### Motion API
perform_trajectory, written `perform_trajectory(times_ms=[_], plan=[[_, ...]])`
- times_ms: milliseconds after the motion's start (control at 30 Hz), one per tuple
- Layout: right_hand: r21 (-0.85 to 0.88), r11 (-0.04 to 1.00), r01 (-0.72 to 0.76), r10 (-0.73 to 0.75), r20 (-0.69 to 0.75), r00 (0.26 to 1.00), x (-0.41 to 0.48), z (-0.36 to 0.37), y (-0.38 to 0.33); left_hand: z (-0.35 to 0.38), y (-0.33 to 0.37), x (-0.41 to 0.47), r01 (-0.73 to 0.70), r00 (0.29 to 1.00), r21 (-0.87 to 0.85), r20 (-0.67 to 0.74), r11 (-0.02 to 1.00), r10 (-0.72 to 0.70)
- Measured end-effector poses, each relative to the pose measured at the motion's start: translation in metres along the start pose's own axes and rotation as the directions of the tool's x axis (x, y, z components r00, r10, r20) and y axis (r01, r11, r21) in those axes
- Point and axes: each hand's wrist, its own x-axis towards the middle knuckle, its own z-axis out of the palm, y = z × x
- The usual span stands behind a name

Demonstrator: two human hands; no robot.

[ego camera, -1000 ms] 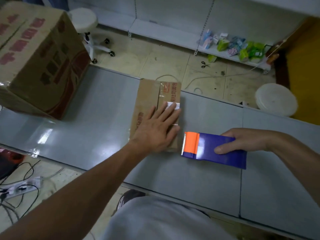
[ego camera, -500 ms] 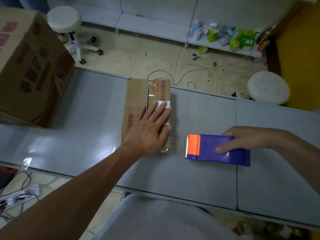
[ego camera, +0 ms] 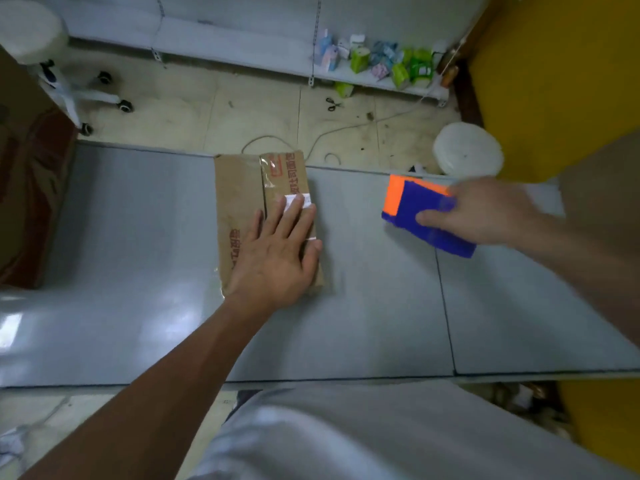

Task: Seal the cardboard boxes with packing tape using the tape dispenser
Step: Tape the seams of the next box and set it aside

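Two cardboard boxes stand on the grey table [ego camera: 138,271]. One is a large carton [ego camera: 31,202] at the far left, only partly in view. The other is a small flat cardboard box [ego camera: 237,195] near the middle, at the far edge of the table. The left hand [ego camera: 277,261] lies flat on the near half of the small box, fingers straight and a little spread, pressing it down, and the fingertips touch a white label [ego camera: 294,201]. The right hand [ego camera: 485,213] is well apart to the right and grips the tape dispenser [ego camera: 420,197], blue with an orange front, with fingers curled around the body and the thumb on the near side. The dispenser is tilted and seems lifted off the table, though blur makes this unsure. Some clear tape [ego camera: 268,171] shines on the far part of the seam. I judge the small box light and rather soft, so it can slide on the smooth table, and the flat palm is a good hold. The dispenser looks like stiff plastic, best taken by the blue body, away from the orange end
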Motion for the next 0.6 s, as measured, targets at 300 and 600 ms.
perform_trajectory(times_ms=[300,600], plan=[[0.172,0.984,-0.036,0.097,-0.364,0.926,-0.052,0.156,-0.022,-0.004,-0.001,-0.002,-0.021,0.999,-0.007,0.049,1.000,0.021],[0.222,0.971,0.090,0.004,-0.390,0.921,-0.045,0.169,-0.011,-0.006,-0.002,-0.001,-0.022,0.997,-0.045,0.070,0.999,0.025]])
